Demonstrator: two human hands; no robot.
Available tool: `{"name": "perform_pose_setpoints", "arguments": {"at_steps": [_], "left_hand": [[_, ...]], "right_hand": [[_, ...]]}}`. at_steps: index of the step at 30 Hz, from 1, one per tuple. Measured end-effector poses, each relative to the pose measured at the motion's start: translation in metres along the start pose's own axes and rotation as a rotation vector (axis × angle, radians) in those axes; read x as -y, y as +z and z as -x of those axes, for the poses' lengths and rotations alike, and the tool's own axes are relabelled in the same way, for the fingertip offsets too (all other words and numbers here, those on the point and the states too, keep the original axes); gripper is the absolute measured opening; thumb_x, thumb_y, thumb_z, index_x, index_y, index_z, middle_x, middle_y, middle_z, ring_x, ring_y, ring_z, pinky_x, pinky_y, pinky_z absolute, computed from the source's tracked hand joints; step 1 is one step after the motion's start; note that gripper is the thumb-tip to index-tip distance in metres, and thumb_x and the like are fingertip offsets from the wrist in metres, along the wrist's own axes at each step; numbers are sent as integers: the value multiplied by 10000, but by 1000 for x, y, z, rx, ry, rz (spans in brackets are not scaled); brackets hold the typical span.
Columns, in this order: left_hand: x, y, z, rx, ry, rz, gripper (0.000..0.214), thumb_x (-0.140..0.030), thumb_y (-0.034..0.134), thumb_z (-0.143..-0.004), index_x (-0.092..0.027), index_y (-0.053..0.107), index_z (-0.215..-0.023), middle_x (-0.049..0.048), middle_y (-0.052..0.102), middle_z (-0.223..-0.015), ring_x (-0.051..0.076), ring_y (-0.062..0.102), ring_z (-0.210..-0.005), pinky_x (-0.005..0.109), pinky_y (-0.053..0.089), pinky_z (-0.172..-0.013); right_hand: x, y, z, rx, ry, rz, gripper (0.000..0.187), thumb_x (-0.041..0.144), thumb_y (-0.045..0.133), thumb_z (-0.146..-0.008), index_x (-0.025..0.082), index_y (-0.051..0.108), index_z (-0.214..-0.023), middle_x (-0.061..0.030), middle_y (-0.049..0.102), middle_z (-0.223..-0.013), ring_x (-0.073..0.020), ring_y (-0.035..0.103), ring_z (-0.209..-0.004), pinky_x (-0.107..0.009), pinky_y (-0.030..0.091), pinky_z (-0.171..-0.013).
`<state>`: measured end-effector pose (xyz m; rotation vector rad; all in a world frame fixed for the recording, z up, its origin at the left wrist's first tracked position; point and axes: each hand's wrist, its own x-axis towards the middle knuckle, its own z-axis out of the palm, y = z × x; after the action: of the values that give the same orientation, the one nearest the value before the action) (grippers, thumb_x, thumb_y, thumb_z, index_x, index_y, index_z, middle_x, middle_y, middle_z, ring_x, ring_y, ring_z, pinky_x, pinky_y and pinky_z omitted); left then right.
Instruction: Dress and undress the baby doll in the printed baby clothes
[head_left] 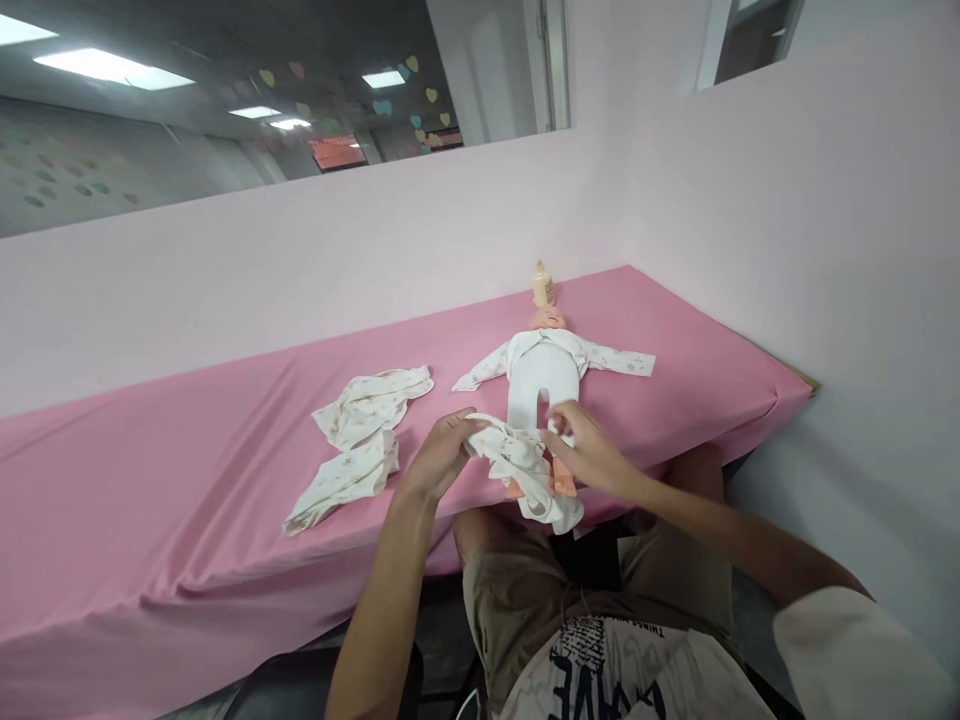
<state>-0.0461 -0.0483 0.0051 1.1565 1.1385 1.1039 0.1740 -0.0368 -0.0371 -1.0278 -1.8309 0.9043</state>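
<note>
A baby doll (543, 368) lies on its back on the pink-covered table (187, 500), head toward the wall, in a white printed top and white tights. Its orange feet poke out at the near table edge. My left hand (439, 455) and my right hand (589, 445) both grip a bunched white baby garment (525, 475) over the doll's lower legs, one hand on each side of it. A small cream baby bottle (541, 284) stands upright just beyond the doll's head.
Two crumpled white printed baby garments (356, 440) lie on the table to the left of my hands. A pink wall runs behind the table and a pale wall closes the right side. My lap is below the table edge.
</note>
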Motion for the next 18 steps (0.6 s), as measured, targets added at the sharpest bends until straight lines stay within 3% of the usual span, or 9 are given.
{"name": "perform_pose_setpoints", "arguments": {"at_steps": [2, 5, 8, 10, 12, 16, 18], "left_hand": [[4, -8, -2, 44, -74, 139, 148, -251, 676, -695, -114, 643, -741, 46, 640, -728, 136, 563, -674, 235, 460, -629], [12, -16, -7, 113, -159, 245, 123, -211, 665, -651, -112, 637, -721, 40, 622, -676, 128, 549, -613, 229, 461, -572], [16, -19, -10, 159, -181, 228, 124, -202, 666, -618, -119, 599, -680, 8, 564, -583, 101, 496, -490, 211, 416, -453], [17, -18, -11, 171, -202, 200, 151, -175, 675, -584, -131, 573, -687, -22, 529, -553, 78, 451, -429, 190, 358, -383], [16, -16, -10, 189, -239, 191, 201, -134, 680, -553, -152, 527, -683, -49, 500, -543, 62, 427, -410, 170, 308, -352], [17, -14, -10, 206, -257, 188, 262, -127, 681, -548, -172, 454, -672, -73, 456, -547, 43, 390, -398, 155, 248, -333], [17, -14, -10, 171, -246, 196, 278, -168, 699, -571, -176, 437, -665, -81, 426, -540, 39, 368, -399, 156, 243, -338]], "right_hand": [[-19, -5, 34, -8, 61, 85, 125, 326, 490, -873, 206, 526, -879, -12, 563, -840, -159, 530, -776, -312, 429, -722], [-51, -6, 74, 84, 139, 113, 213, 349, 477, -890, 196, 560, -767, -34, 620, -798, -184, 571, -777, -336, 447, -736], [-77, 8, 91, 149, 238, -58, 227, 359, 563, -851, 193, 603, -1002, -77, 664, -1052, -224, 604, -1002, -385, 453, -899], [-92, 25, 91, 207, 256, -240, 449, 342, 655, -789, 217, 533, -1203, -78, 609, -1238, -226, 556, -1153, -397, 410, -1002], [-103, 44, 87, 231, 284, -380, 543, 330, 703, -744, 230, 502, -1238, -59, 623, -1196, -216, 571, -1120, -385, 431, -974], [-108, 72, 82, 257, 367, -416, 242, 352, 664, -748, 199, 598, -923, -7, 612, -786, -193, 585, -764, -331, 466, -710], [-103, 73, 84, 276, 331, -358, 132, 329, 607, -768, 199, 585, -771, -9, 580, -741, -191, 553, -734, -326, 442, -687]]}}
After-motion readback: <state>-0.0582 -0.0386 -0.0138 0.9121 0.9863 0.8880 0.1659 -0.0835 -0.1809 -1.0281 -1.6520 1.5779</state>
